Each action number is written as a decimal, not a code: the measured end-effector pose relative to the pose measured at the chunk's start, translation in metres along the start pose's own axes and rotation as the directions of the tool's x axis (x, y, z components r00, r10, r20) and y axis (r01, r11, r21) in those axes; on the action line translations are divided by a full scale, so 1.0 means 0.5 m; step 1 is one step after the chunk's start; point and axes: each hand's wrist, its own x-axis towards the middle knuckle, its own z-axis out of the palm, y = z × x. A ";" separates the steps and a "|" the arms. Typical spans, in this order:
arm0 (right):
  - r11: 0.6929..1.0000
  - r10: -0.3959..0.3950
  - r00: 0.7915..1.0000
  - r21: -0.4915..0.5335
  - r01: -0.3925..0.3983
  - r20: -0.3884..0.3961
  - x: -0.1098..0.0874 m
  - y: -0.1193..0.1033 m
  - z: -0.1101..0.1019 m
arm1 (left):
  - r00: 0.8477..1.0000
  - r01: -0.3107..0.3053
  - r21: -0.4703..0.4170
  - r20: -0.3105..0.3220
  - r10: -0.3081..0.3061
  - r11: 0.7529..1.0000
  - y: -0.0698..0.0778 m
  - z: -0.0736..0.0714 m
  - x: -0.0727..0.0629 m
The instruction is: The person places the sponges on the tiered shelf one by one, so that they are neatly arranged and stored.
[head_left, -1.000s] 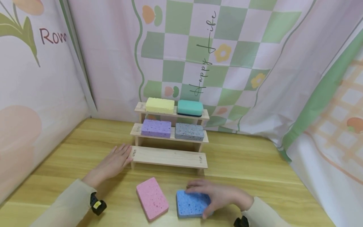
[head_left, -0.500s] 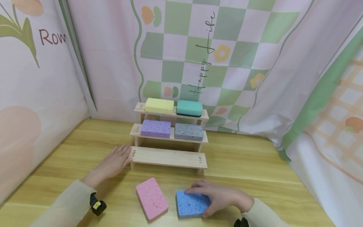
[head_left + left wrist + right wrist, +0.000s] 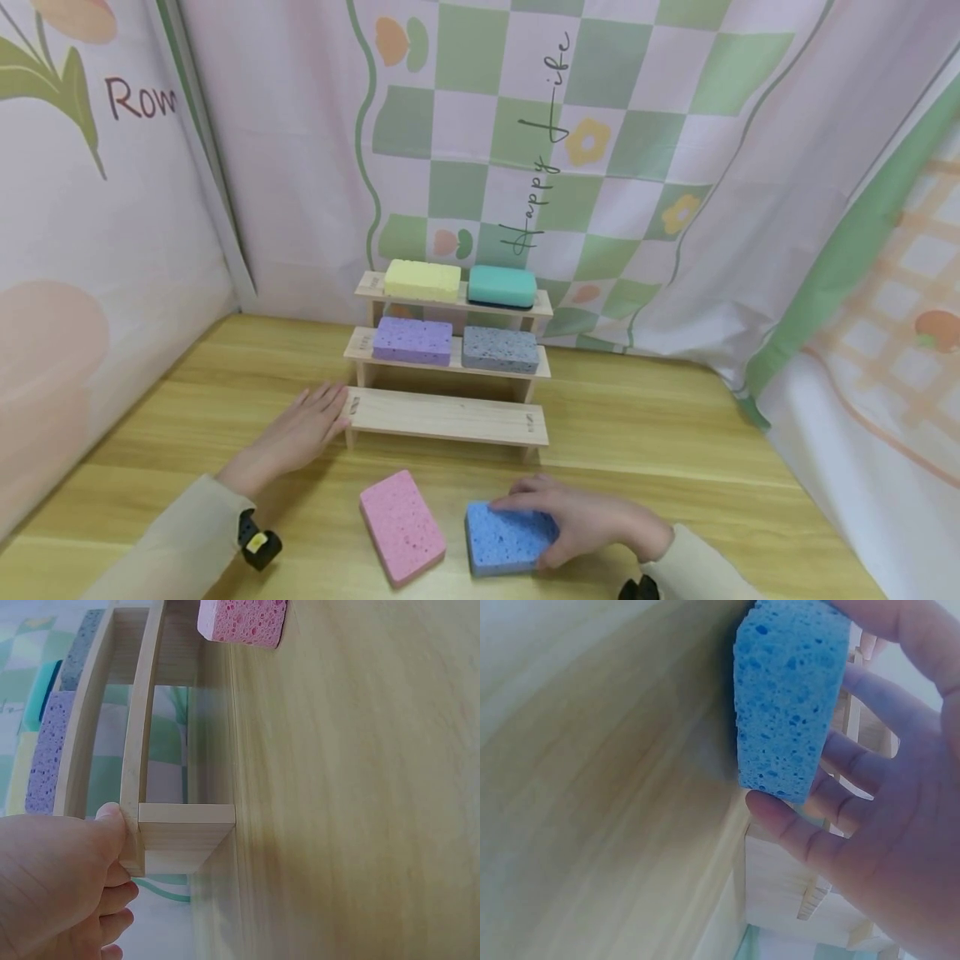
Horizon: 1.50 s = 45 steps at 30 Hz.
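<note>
A three-step wooden display rack (image 3: 448,415) stands at the middle of the table. My left hand (image 3: 296,429) holds the left end of its lowest step, with the thumb at the board's edge and the fingers down over the end in the left wrist view. In front of the rack, my right hand (image 3: 581,521) grips a blue sponge (image 3: 502,542) lying on the table, fingers at its far side and thumb at its near side. The sponge's right part is hidden under the hand. Left of it, a pink sponge (image 3: 402,527) lies at a slant, touched by neither hand.
On the top step sit a yellow sponge (image 3: 422,280) and a teal sponge (image 3: 502,286). The middle step carries a purple sponge (image 3: 412,341) and a grey sponge (image 3: 500,348). Behind the rack hangs a checked curtain (image 3: 465,125), close to the wooden table's (image 3: 660,417) back edge.
My right thumb has drawn in slightly against the near side of the blue sponge. The left hand, the rack and the other sponges stay where they were.
</note>
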 end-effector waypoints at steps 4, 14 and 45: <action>1.000 0.003 1.000 0.005 -0.003 -0.014 0.001 -0.005 -0.007 | 1.000 -0.001 0.002 -0.003 0.001 1.000 0.000 -0.001 0.000; 0.999 -0.015 0.997 -0.050 0.011 -0.074 0.008 -0.018 -0.027 | 1.000 0.009 0.021 0.020 -0.009 1.000 0.002 -0.004 0.000; 0.987 -0.059 0.972 -0.158 0.023 -0.226 0.085 -0.049 -0.082 | 1.000 0.006 0.033 0.016 -0.006 0.999 -0.002 0.001 0.001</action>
